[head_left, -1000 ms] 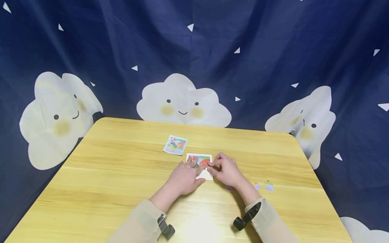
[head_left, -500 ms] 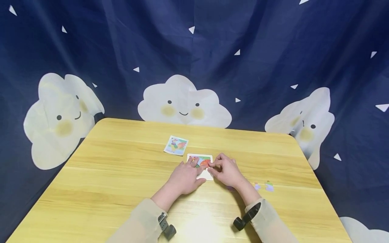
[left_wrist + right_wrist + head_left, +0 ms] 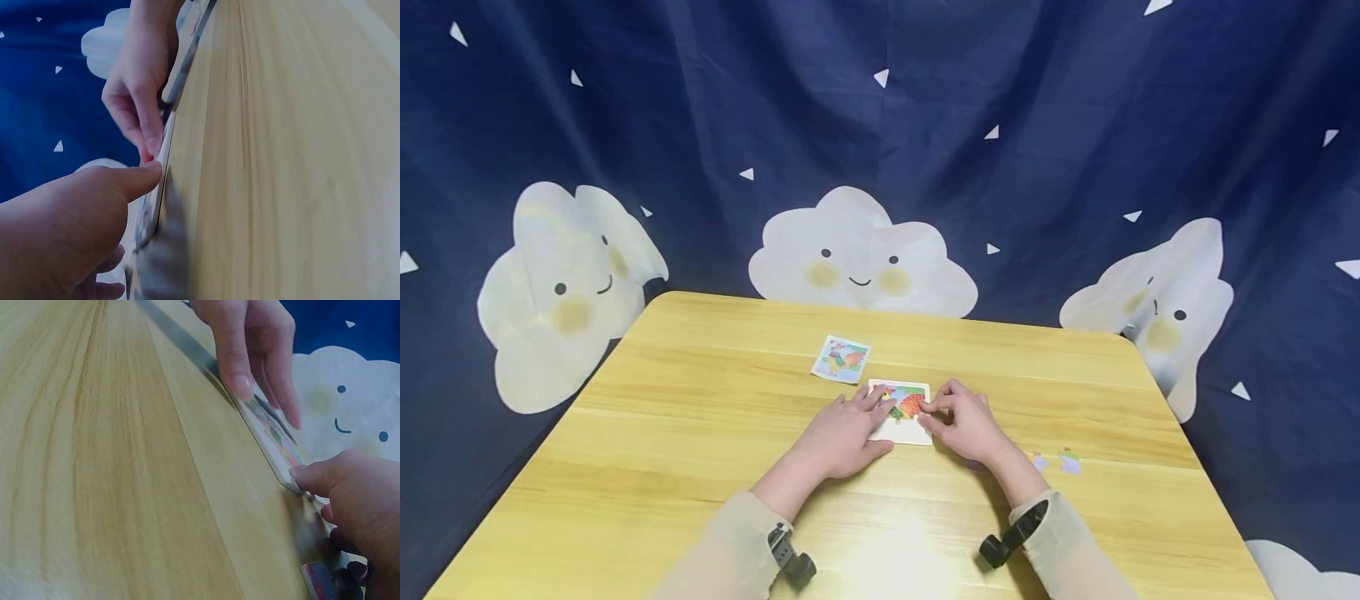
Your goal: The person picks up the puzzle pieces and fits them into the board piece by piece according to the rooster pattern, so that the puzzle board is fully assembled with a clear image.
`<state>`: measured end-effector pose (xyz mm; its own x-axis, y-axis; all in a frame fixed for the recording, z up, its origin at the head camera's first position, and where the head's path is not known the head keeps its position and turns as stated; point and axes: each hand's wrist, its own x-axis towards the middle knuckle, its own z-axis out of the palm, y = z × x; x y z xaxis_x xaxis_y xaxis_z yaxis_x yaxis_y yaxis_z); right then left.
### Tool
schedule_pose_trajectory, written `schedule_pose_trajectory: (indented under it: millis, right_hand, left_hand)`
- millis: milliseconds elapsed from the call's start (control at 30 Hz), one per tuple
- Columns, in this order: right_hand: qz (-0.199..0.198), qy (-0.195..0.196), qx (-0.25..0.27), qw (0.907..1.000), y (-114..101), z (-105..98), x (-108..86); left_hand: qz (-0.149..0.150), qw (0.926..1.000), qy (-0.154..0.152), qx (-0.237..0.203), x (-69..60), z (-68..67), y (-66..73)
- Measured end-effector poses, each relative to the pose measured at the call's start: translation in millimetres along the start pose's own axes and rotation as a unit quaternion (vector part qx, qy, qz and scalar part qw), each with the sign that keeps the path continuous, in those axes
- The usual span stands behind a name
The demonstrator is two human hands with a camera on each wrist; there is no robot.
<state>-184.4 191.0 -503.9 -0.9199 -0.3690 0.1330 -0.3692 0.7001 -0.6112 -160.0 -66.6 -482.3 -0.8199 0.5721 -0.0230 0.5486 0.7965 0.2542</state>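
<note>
A white-framed jigsaw puzzle (image 3: 901, 432) sits well inside the edges of a wooden table (image 3: 700, 375), a left hand (image 3: 846, 435) resting spread fingers on its left side, a right hand (image 3: 967, 427) curled at its right edge, any pinch impossible to tell. The right forearm (image 3: 1019, 482) partly hides a purple piece (image 3: 975, 466); a navy cloud-print curtain (image 3: 940, 92) hangs behind.

Smooth, glossy wood-grain table (image 3: 662, 417); creased cloth backdrop (image 3: 1037, 67); paper picture sheet (image 3: 841, 360); smooth puzzle tray (image 3: 904, 433).

Curtained-off nook: navy cloud-print curtain (image 3: 936, 158) behind and beside a wood-grain table (image 3: 887, 500)
</note>
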Motion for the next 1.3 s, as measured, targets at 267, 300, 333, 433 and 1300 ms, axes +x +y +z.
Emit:
schedule_pose_trajectory:
  millis: [267, 300, 333, 433, 1300]
  right_hand:
    - [-0.003, 0.002, 0.005, 1.0, 1.7, 1.1, 0.1]
    - [-0.003, 0.002, 0.006, 1.0, 1.6, 1.1, 0.0]
    - [-0.003, 0.001, 0.005, 1.0, 2.0, 0.6, -0.3]
    - [0.003, -0.007, -0.001, 1.0, 1.8, -1.8, -0.9]
    - [-0.03, -0.068, -0.005, 0.9972, 19.9, -54.0, -57.5]
  left_hand:
    - [0.008, 0.9999, 0.006, -0.011, -12.3, -1.8, -18.3]
    - [0.008, 0.9999, 0.005, -0.009, -13.0, -1.2, -19.6]
    - [0.007, 0.9999, 0.004, -0.008, -12.7, -0.4, -20.3]
    - [0.004, 1.0, 0.001, -0.006, -11.5, 2.2, -21.6]
    - [-0.011, 0.999, -0.009, -0.043, -9.5, 0.8, -24.9]
